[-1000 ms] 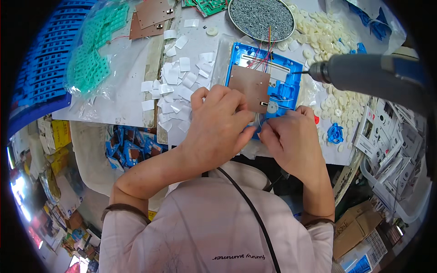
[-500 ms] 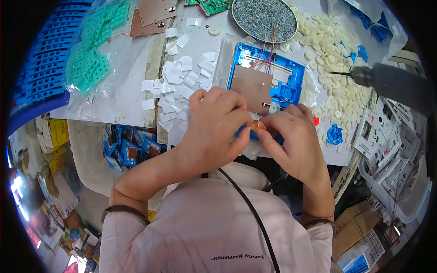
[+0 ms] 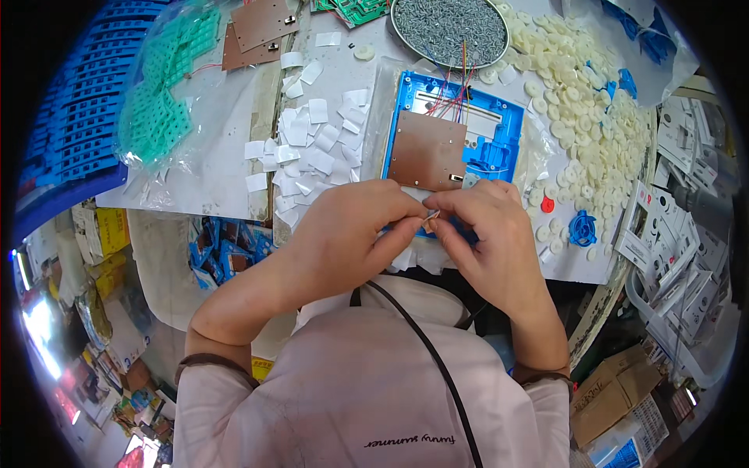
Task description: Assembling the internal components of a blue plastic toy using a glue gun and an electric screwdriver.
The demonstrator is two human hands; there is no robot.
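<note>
Over the near edge of a blue plastic housing, my left hand and my right hand meet fingertip to fingertip. Between them they pinch a small copper-coloured piece with a white part, mostly covered by the fingers. Both hands are closed, thumbs against index fingers. A brown circuit board lies over the housing's left part, just beyond my fingers. Thin red and dark wires run across the housing's far side. White paper-like pieces lie scattered left of it.
A round tray of screws stands beyond the housing. Cream plastic discs are heaped at right, near a red piece and a blue ring-shaped part. Green parts in clear plastic lie left. A dark tool hangs at far right.
My fingertips have drawn closer together around the copper-coloured piece, which shows less now. My left hand has lowered slightly toward me. The dark tool at right has swung away toward the rim.
</note>
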